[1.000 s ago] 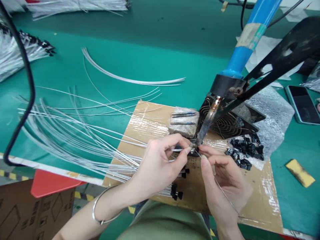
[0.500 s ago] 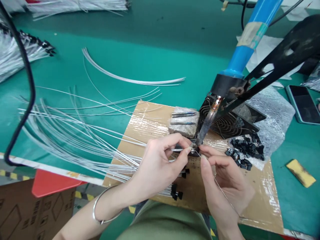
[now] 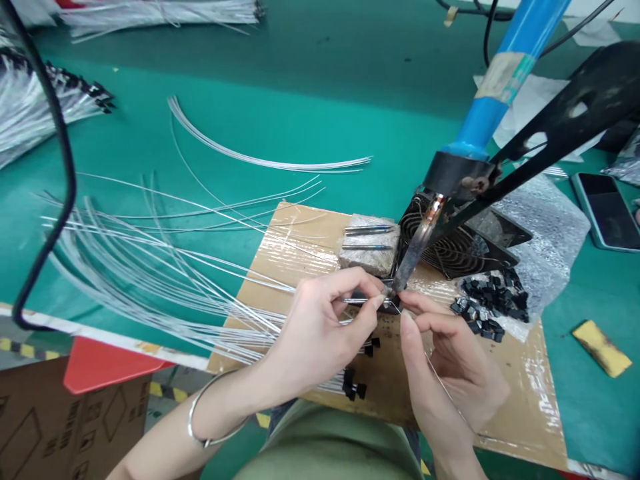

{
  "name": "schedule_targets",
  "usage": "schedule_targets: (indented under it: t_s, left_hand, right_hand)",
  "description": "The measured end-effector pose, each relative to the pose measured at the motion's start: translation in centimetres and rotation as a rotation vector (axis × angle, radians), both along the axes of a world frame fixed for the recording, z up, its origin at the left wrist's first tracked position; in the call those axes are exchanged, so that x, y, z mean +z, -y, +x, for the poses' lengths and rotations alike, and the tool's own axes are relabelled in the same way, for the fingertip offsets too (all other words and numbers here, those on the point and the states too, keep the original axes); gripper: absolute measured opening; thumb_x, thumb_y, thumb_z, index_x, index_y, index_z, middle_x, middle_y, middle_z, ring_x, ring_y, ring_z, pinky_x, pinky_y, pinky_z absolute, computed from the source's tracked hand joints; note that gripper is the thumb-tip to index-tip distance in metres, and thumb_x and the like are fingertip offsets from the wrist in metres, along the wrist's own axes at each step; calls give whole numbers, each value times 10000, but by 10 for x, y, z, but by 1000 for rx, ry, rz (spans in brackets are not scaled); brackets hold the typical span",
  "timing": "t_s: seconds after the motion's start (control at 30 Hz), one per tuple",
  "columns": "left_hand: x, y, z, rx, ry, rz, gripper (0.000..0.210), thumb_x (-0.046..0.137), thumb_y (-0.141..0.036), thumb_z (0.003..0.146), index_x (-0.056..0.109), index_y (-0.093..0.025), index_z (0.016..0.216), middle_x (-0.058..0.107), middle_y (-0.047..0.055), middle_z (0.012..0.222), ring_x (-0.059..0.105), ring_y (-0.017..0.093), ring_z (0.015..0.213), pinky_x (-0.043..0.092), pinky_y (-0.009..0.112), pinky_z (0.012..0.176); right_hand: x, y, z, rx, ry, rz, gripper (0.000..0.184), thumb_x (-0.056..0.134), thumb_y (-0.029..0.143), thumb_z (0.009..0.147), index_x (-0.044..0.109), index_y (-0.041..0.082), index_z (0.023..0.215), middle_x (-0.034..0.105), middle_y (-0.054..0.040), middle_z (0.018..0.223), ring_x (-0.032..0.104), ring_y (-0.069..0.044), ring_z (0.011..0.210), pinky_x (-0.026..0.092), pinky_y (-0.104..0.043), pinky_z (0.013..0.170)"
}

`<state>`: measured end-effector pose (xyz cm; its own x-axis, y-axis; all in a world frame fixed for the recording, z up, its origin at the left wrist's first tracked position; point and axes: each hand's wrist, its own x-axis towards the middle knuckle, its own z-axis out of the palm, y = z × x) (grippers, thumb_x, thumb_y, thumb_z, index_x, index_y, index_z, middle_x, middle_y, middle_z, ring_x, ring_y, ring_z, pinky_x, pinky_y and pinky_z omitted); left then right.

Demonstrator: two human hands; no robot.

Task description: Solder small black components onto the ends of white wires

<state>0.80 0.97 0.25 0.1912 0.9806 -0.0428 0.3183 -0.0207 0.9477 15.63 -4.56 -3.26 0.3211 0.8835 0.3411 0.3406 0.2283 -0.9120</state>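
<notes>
A soldering iron point(image 3: 440, 167) with a blue handle slants down in a black stand point(image 3: 545, 147), its tip just above my fingertips. My left hand point(image 3: 330, 327) is pinched at the tip on what looks like a thin wire end; the fingers hide most of it. In my right hand point(image 3: 445, 367), closed between thumb and forefinger, is a thin solder wire point(image 3: 443, 383). Its front end reaches the iron's tip, and the rest trails back across the palm. Beneath both hands lies a brown cardboard sheet point(image 3: 530, 400).
Many whitish wires point(image 3: 150, 287) spread to the left, several ending in black connectors point(image 3: 354, 385). Loose black connector housings point(image 3: 493, 300) sit on bubble wrap point(image 3: 555, 233) beside a fan point(image 3: 445, 240). A block with spare tips point(image 3: 367, 240), a yellow sponge point(image 3: 601, 347) and a phone point(image 3: 607, 210) are nearby.
Both hands keep almost the same pose at the iron's tip. The whole view has shifted very slightly; nothing is visibly taken up or let go.
</notes>
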Motion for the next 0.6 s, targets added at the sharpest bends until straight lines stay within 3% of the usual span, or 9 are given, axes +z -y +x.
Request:
schedule_targets:
  t_s: [0.6]
  left_hand:
    - [1, 0, 0, 4, 5, -47, 154, 616, -223, 891, 716, -167, 788, 793, 66, 826, 744, 202, 768, 537, 288, 631]
  right_hand:
    - [-8, 2, 1, 15, 141, 127, 225, 759, -10, 898, 713, 192, 986, 828, -56, 1124, 812, -152, 1004, 620, -242, 966]
